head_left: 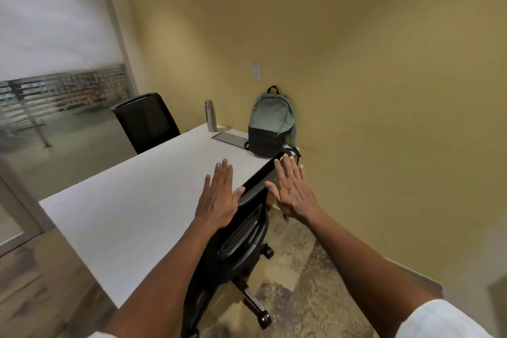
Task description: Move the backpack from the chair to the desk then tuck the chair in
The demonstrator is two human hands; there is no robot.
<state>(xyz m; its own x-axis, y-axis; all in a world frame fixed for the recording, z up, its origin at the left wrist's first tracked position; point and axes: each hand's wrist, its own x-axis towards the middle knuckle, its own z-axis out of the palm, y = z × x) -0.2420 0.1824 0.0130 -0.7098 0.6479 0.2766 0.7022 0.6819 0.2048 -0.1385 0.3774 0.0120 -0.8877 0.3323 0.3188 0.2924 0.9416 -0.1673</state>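
Note:
The grey-green and black backpack stands upright on the far corner of the white desk, leaning against the yellow wall. A black office chair is pushed in at the desk's right side, its backrest top against the desk edge. My left hand is flat with fingers spread, just left of the backrest top, thumb near it. On the other side of the backrest, my right hand is also spread flat. Neither hand holds anything.
A steel bottle and a grey flat panel sit on the desk beside the backpack. A second black chair stands at the desk's far left side. The yellow wall is close on the right; a glass wall is at left.

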